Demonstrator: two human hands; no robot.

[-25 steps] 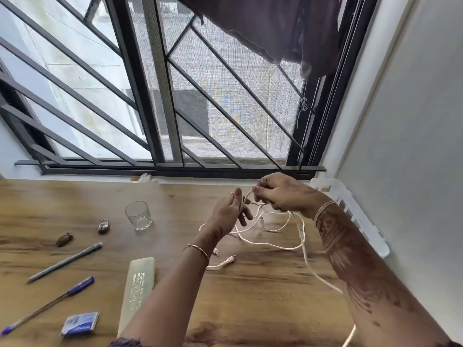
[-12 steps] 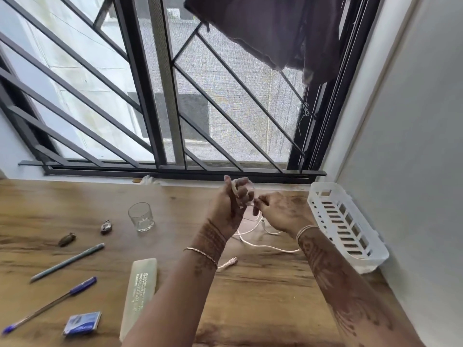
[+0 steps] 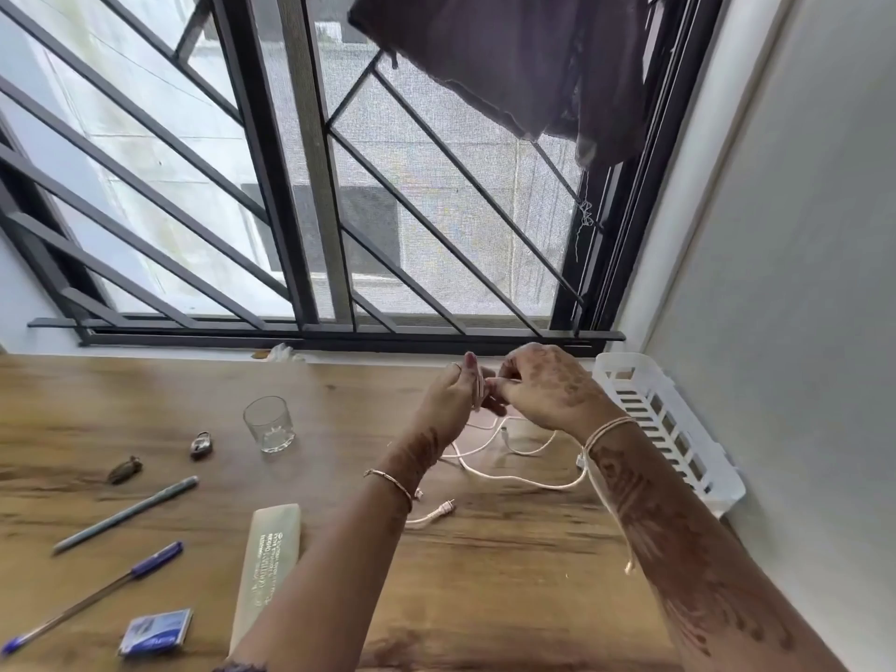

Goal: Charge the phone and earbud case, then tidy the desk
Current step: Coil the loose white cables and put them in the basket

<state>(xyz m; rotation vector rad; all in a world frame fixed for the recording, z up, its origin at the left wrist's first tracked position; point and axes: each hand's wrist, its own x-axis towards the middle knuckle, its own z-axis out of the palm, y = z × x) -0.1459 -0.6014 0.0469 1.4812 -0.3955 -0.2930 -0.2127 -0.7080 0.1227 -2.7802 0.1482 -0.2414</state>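
Observation:
A white charging cable (image 3: 514,480) lies in loose loops on the wooden desk (image 3: 485,574), one plug end (image 3: 443,507) resting near my left wrist. My left hand (image 3: 451,400) is raised above the desk with several turns of the cable wound around its fingers. My right hand (image 3: 548,385) is close beside it, pinching the cable at the coil. No phone or earbud case is in view.
A white slotted basket (image 3: 664,424) stands against the right wall. Left of my hands are a clear glass (image 3: 269,423), two small dark objects (image 3: 201,444), a grey pen (image 3: 126,514), a blue pen (image 3: 97,594), a pale flat case (image 3: 269,560) and a small blue packet (image 3: 156,630). Window bars lie behind.
The loose cable on the desk has shrunk as more of it has been wound onto my left hand. My right hand has circled round the coil.

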